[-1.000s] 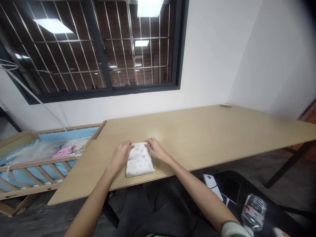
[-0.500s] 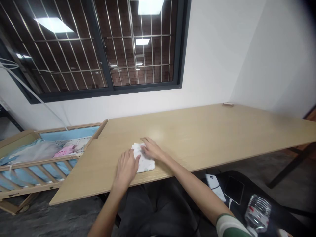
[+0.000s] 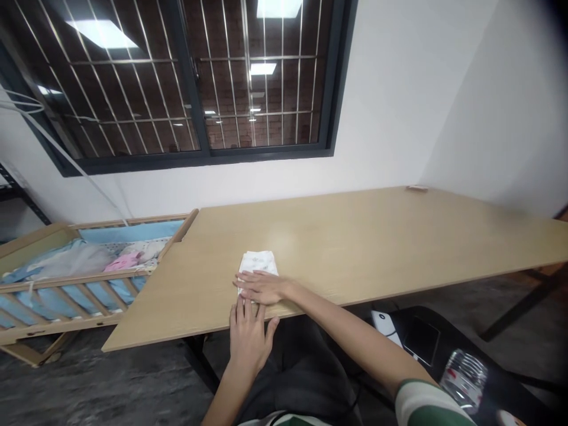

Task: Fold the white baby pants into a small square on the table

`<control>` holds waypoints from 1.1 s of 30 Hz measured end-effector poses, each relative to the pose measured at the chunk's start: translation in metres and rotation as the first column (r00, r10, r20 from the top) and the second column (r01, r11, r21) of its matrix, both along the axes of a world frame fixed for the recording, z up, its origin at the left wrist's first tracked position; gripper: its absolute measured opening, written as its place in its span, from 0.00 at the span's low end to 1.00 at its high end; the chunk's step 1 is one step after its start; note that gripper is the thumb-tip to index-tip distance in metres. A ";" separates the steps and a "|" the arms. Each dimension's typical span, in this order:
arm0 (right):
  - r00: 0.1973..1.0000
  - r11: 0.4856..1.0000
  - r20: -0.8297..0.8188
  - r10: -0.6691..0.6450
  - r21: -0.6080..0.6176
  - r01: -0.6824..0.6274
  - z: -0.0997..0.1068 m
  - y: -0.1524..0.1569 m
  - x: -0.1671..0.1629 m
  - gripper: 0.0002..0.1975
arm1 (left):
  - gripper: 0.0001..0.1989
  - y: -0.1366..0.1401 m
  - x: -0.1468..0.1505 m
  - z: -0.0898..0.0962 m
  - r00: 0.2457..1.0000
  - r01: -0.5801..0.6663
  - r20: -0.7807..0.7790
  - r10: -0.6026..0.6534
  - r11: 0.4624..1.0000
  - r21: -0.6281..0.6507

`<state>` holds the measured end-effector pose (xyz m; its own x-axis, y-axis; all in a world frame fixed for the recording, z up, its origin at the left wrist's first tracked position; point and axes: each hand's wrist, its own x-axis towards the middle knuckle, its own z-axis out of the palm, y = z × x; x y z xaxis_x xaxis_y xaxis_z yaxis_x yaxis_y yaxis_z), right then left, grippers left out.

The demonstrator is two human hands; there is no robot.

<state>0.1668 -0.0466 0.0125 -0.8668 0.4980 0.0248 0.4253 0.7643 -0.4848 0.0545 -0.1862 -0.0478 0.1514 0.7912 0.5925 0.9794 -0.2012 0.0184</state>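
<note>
A folded white cloth [image 3: 258, 260] with a faint print lies flat on the wooden table [image 3: 355, 242], close to its front edge. Across the lower half of the cloth rests my right hand [image 3: 261, 287], palm down with the fingers stretched out to the left. My left hand [image 3: 249, 337] is at the table's front edge, its fingers spread and pointing away from me. Its fingertips reach the near end of the cloth, just below my right hand. The part of the cloth under both hands is hidden.
A wooden crib [image 3: 93, 284] with blue lining and a pink cloth [image 3: 123, 261] stands at the left. At lower right, a black seat [image 3: 426, 313] bears a white phone [image 3: 386, 326], a dark phone [image 3: 421, 340] and a plastic bottle [image 3: 464, 378]. A barred window [image 3: 261, 89] is behind the table.
My right hand has moved down onto the near half of the cloth and flattened. My left hand has slid from the cloth's left side to its near end. The view has shifted slightly.
</note>
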 end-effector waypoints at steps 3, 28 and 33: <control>0.998 0.997 0.039 -0.049 0.062 0.047 -0.006 0.028 -0.001 0.29 | 0.26 -0.002 0.001 0.001 1.000 -0.012 -0.003 0.011 1.000 -0.006; 0.941 0.854 -0.165 -0.296 0.395 0.338 0.014 -0.026 0.028 0.16 | 0.27 0.002 -0.015 0.000 0.995 0.063 0.079 -0.058 0.997 -0.053; 0.940 0.895 -0.159 -0.301 0.294 0.336 0.003 -0.080 0.059 0.22 | 0.27 -0.003 -0.027 -0.004 0.988 0.127 0.097 -0.124 0.992 -0.028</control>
<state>0.2260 -0.1268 0.0159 -0.6461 0.6988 0.3071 0.6311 0.7153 -0.3001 0.0276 -0.1896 -0.0521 0.1949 0.7892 0.5824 0.9398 -0.3201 0.1193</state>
